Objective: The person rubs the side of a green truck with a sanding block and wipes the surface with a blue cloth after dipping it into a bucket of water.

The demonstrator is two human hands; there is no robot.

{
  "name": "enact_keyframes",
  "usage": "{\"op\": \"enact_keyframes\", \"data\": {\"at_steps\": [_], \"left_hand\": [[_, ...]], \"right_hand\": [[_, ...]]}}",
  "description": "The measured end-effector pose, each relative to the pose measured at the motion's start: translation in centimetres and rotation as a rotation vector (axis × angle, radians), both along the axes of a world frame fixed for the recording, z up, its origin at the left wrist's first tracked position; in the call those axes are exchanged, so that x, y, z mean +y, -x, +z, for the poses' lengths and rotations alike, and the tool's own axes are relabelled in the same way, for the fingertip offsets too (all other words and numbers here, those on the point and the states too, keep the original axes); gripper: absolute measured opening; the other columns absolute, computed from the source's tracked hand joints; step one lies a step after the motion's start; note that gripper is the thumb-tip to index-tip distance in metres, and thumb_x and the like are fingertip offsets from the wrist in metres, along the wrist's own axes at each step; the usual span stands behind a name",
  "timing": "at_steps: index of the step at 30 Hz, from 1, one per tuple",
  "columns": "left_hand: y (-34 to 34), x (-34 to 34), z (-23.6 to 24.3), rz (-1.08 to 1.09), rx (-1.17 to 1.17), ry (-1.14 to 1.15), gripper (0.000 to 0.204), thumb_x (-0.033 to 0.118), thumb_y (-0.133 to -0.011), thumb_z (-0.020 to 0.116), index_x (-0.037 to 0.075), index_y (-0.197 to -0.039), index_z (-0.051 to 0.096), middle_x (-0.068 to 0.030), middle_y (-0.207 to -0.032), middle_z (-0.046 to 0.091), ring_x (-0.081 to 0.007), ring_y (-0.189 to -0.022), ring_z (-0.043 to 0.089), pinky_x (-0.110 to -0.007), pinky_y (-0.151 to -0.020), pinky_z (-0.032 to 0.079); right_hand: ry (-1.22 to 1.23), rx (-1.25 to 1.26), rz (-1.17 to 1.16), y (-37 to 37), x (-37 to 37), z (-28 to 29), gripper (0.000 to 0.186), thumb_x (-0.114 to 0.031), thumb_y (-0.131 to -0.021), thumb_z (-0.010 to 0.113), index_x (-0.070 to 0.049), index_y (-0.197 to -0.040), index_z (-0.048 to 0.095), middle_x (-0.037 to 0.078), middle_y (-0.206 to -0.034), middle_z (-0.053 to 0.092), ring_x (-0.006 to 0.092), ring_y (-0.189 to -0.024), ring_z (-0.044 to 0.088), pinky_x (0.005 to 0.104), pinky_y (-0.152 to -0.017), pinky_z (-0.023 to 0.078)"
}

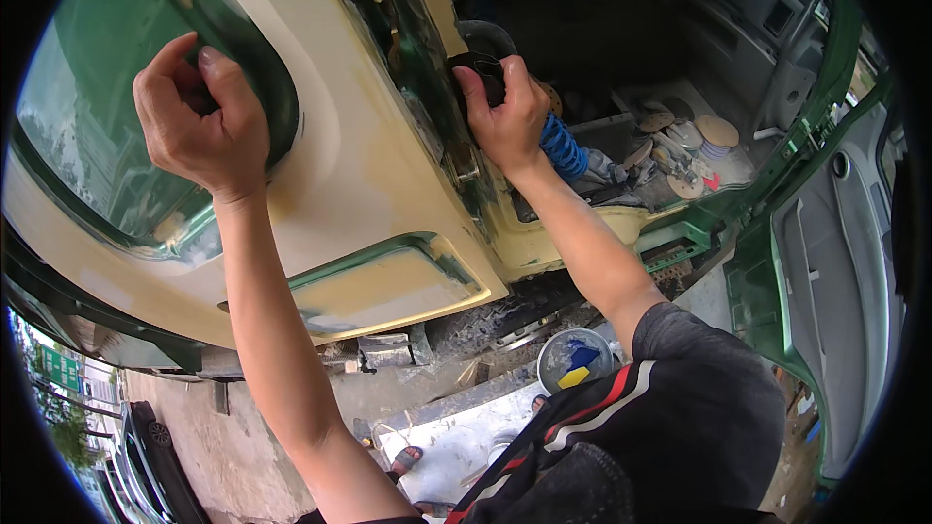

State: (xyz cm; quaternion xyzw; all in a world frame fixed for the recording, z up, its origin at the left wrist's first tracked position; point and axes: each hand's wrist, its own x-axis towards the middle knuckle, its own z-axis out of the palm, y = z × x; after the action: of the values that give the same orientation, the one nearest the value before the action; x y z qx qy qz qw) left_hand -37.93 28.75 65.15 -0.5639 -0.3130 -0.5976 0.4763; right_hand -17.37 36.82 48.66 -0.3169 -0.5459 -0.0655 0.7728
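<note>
My left hand (204, 116) is raised in front of the green-framed side window (87, 126) of a vehicle. Its fingers curl toward the thumb around a dark gap, and I see nothing in them. My right hand (508, 116) is at the door pillar (413, 68), gripping a small black piece (481, 66) whose kind I cannot make out. Between the hands, the body panel (330, 136) is cream-beige, with green showing around the window and the lower recess (388, 281). A blue coiled hose (563, 147) lies just beyond my right wrist.
Several round sanding discs (716, 133) and tools lie on the vehicle's floor. A green door with grey lining (835, 262) stands open at right. Below, a bucket (553, 369) holds blue and yellow pieces beside a white board (466, 437). A dark car (160, 456) is at lower left.
</note>
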Motion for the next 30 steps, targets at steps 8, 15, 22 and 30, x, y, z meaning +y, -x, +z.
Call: {"op": "enact_keyframes", "data": {"at_steps": [8,15,22,30], "left_hand": [[-0.1,-0.1,-0.3,0.013,0.027,0.011,0.012,0.005,-0.082,0.067,0.007,-0.093,0.070,0.0001,-0.072,0.052,-0.0119,-0.057,0.047,-0.027,-0.050,0.039],[0.0,-0.7,0.0,0.030,0.064,0.016,0.013,0.003,-0.080,0.066,0.005,-0.093,0.068,-0.0022,-0.074,0.053,-0.0147,-0.060,0.050,-0.028,-0.052,0.041],[-0.5,-0.9,-0.2,0.051,0.067,0.037,0.016,0.003,-0.083,0.067,0.005,-0.099,0.068,-0.0028,-0.078,0.054,-0.0143,-0.063,0.050,-0.028,-0.055,0.042],[-0.4,-0.7,-0.1,0.068,0.096,0.049,0.018,0.005,-0.083,0.066,0.004,-0.101,0.066,-0.0055,-0.078,0.052,-0.0169,-0.062,0.048,-0.030,-0.053,0.040]], "right_hand": [[-0.031,-0.033,-0.113,0.2,0.1,2.4,0.026,-0.017,-0.083,0.082,-0.004,-0.090,0.060,0.013,-0.077,0.069,0.0339,-0.066,0.069,0.0381,-0.056,0.054],[-0.166,0.020,-0.198,1.3,2.5,12.1,0.033,-0.024,-0.081,0.084,-0.004,-0.085,0.059,0.014,-0.075,0.066,0.0363,-0.065,0.066,0.0393,-0.053,0.050],[-0.127,0.001,-0.146,0.5,2.5,12.6,0.034,-0.029,-0.084,0.081,-0.004,-0.086,0.058,0.015,-0.076,0.065,0.0389,-0.066,0.065,0.0449,-0.055,0.051],[-0.072,-0.043,-0.180,0.2,1.6,10.9,0.038,-0.035,-0.084,0.081,-0.003,-0.091,0.060,0.014,-0.084,0.063,0.0355,-0.069,0.066,0.0439,-0.055,0.052]]}}
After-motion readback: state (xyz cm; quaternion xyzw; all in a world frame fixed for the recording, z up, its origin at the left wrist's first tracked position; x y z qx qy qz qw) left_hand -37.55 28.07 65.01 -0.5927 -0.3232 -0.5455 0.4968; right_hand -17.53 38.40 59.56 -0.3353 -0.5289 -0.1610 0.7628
